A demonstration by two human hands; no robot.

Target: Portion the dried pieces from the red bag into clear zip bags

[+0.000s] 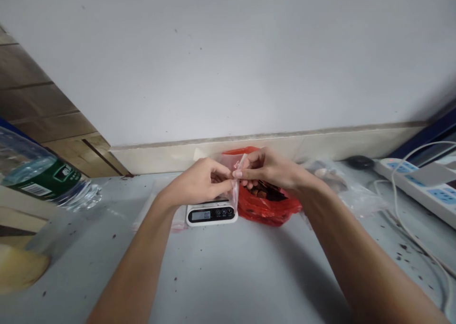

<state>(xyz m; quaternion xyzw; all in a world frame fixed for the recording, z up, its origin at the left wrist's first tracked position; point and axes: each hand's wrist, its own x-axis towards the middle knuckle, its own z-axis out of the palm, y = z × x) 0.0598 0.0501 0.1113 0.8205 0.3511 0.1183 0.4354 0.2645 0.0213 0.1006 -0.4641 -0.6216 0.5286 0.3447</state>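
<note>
Both hands meet above a small white digital scale (211, 213) on the grey table. My left hand (198, 181) and my right hand (269, 168) pinch the top edge of a small clear zip bag (233, 168) with a red strip, fingers closed on it. The bag hangs over the scale's right side. Just behind and to the right lies an open red plastic bag (267, 205) with dark brown pieces inside. The scale's display reads about zero.
A plastic water bottle with a green label (42, 174) lies at the left. Clear plastic bags (351, 191) rest at the right, near a white power strip (420, 184) with cables. More clear bags (156, 210) lie left of the scale. A white wall rises close behind.
</note>
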